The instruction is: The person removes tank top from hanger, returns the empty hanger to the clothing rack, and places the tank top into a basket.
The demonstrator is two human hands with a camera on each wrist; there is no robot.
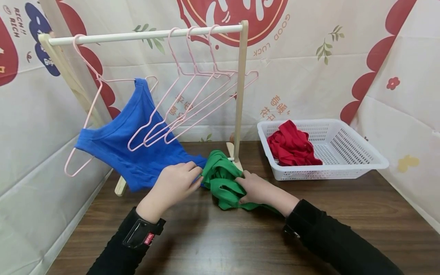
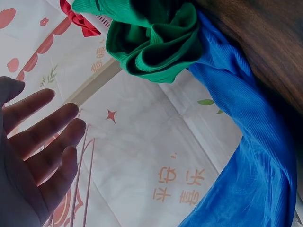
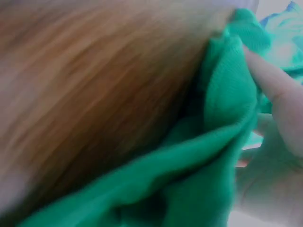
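A crumpled green garment lies bunched on the table at the foot of the rack. My right hand grips its right side; in the right wrist view the thumb lies against the folds, with fingers partly hidden behind the cloth. My left hand is at the garment's left edge, over the lower end of a blue tank top. In the left wrist view its fingers are spread and loosely extended, with no cloth between them. The blue top hangs from a pink hanger, its hem reaching the table.
Several pink hangers without clothes hang on the right part of the rack's white rail. A wooden post stands just behind the green garment. To the right, a white basket holds a red garment.
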